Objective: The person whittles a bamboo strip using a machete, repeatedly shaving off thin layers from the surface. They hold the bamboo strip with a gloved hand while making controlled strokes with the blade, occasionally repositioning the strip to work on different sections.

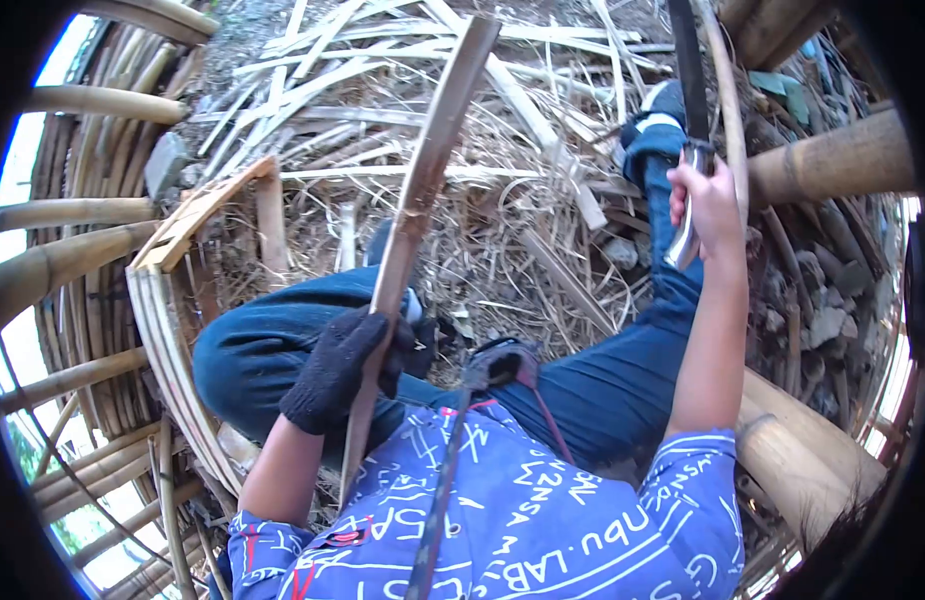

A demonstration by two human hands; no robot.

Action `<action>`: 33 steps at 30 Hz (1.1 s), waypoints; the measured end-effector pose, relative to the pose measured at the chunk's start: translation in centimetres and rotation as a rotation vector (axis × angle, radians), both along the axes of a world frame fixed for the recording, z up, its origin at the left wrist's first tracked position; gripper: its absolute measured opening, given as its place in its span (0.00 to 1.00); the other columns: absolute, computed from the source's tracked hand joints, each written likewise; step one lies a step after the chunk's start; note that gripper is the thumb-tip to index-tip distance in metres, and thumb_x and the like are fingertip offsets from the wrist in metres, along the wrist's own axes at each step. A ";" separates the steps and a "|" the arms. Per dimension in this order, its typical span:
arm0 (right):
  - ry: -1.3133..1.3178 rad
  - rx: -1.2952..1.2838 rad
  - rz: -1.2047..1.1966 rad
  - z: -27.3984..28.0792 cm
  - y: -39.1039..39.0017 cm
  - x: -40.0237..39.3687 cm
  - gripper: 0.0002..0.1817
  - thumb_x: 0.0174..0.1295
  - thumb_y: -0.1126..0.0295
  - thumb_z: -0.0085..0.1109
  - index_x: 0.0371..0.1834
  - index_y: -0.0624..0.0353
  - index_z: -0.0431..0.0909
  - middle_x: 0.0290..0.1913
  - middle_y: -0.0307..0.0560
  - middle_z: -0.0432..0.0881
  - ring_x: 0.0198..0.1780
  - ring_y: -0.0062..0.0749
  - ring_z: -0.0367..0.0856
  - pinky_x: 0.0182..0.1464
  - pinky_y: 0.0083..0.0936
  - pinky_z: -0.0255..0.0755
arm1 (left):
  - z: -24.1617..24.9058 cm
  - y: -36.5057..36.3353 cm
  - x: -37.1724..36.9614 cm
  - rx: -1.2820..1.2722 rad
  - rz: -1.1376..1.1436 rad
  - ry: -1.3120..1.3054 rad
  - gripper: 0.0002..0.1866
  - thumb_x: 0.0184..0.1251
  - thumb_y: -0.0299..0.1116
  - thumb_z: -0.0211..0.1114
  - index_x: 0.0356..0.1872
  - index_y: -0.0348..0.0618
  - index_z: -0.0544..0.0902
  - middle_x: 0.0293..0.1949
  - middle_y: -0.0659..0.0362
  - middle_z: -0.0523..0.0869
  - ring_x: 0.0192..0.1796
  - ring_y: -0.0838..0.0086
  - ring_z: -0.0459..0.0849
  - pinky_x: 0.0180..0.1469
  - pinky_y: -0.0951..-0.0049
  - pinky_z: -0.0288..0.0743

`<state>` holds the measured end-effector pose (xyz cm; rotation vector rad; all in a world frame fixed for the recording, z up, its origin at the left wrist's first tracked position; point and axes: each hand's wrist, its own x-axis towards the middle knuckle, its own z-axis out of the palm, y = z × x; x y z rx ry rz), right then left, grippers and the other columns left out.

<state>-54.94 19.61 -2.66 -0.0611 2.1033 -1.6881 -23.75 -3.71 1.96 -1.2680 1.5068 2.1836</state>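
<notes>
My left hand [334, 372], in a black knitted glove, is closed around the lower part of a long split bamboo strip [422, 180]. The strip slants from beside my shirt up over the ground, its far end raised. At the right, my bare right hand [712, 205] is wrapped around the shiny metal handle of a machete [690, 70]. Its dark blade points away from me, past my right shoe [662, 105], apart from the strip. The blade's tip runs out of the top of the view.
Bamboo shavings and thin slats [322, 90] litter the ground ahead. A bundle of bent strips [162, 330] lies left of my bent knee [272, 340]. Thick bamboo poles [832, 160] and rubble [822, 320] are on the right; a pole wall [72, 240] stands left.
</notes>
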 end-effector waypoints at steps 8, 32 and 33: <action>0.234 0.139 0.173 -2.2 -2.1 3.7 0.04 0.50 0.77 0.58 0.27 0.63 0.72 0.16 0.35 0.70 0.15 0.18 0.69 0.18 0.21 0.63 | -1.1 -0.9 0.6 0.025 -0.060 -0.042 0.22 0.71 0.54 0.55 0.35 0.43 0.78 0.20 0.67 0.74 0.19 0.83 0.72 0.21 0.83 0.66; 0.676 0.246 0.490 -3.4 -5.8 8.4 0.10 0.55 0.73 0.65 0.37 0.63 0.74 0.22 0.49 0.79 0.23 0.38 0.81 0.27 0.31 0.72 | -4.9 2.4 1.6 -0.476 -0.261 -0.020 0.21 0.65 0.49 0.62 0.37 0.37 0.84 0.19 0.62 0.78 0.20 0.81 0.74 0.23 0.74 0.66; 0.678 0.246 0.491 -3.4 -5.9 8.5 0.10 0.55 0.74 0.64 0.37 0.63 0.74 0.22 0.50 0.79 0.23 0.39 0.81 0.27 0.32 0.72 | -5.1 2.3 1.6 -0.506 -0.271 -0.010 0.21 0.64 0.48 0.62 0.37 0.37 0.84 0.19 0.61 0.79 0.20 0.80 0.75 0.24 0.73 0.67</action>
